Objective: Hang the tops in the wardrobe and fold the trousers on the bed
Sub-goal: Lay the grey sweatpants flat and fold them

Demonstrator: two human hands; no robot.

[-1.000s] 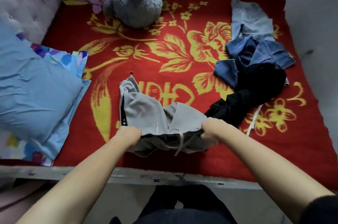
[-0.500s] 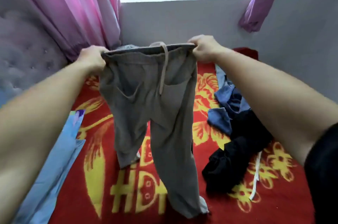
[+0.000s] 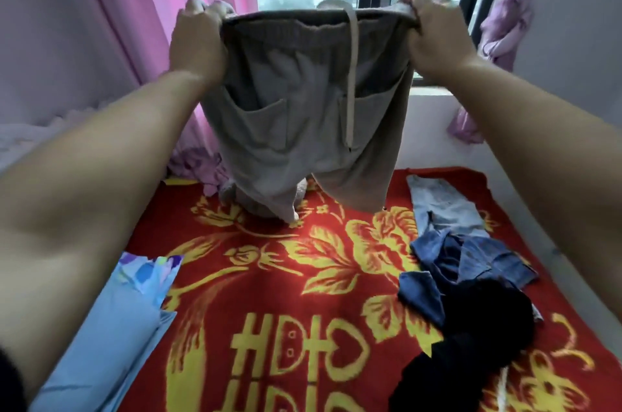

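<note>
Grey drawstring trousers [image 3: 303,115] hang in the air above the bed, stretched by the waistband. My left hand [image 3: 197,38] grips the waistband's left end and my right hand [image 3: 434,38] grips its right end, both raised in front of the window. The legs swing away from me, their ends above the far part of the red blanket [image 3: 286,277]. A pale drawstring dangles down the middle. On the bed's right side lie light blue jeans [image 3: 441,203], a darker blue denim garment [image 3: 471,260] and a black garment [image 3: 478,337] in a loose heap.
A light blue pillow [image 3: 111,337] lies at the bed's left edge. A grey plush toy [image 3: 232,193] sits mostly hidden behind the trousers. Pink curtains [image 3: 188,7] hang at the left, a tied lilac curtain [image 3: 505,24] at the right, with a wall along the bed's right side.
Both hands lifted the grey trousers from the bed's near edge up to window height. The legs, hanging straight half a second ago, now swing outward off the blanket.
</note>
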